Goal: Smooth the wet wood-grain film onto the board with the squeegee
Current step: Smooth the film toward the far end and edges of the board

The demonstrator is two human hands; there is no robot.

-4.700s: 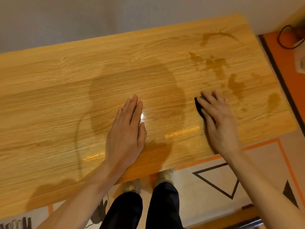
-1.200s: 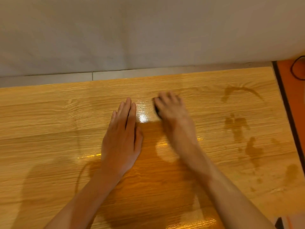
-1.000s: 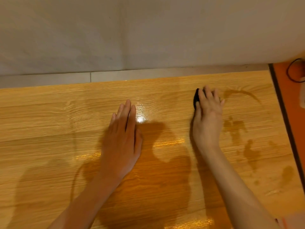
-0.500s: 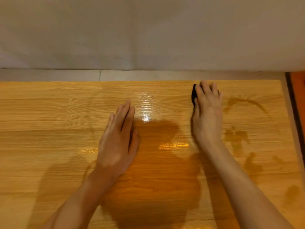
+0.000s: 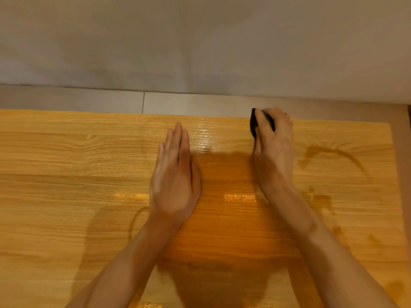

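wall [image 5: 200,41]: pale, plain | floor tiles [image 5: 89,100]: grey strip below

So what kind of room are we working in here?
Probably a plain indoor room used as a makeshift workspace, not a fitted workshop: the board lies low beside a bare pale wall, with tiled floor along its far edge. No workbench or tool racks are in view.

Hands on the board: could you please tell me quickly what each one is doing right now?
Left hand: open, flat on the wood-grain film, holding nothing.
Right hand: closed on the black squeegee at the far edge.
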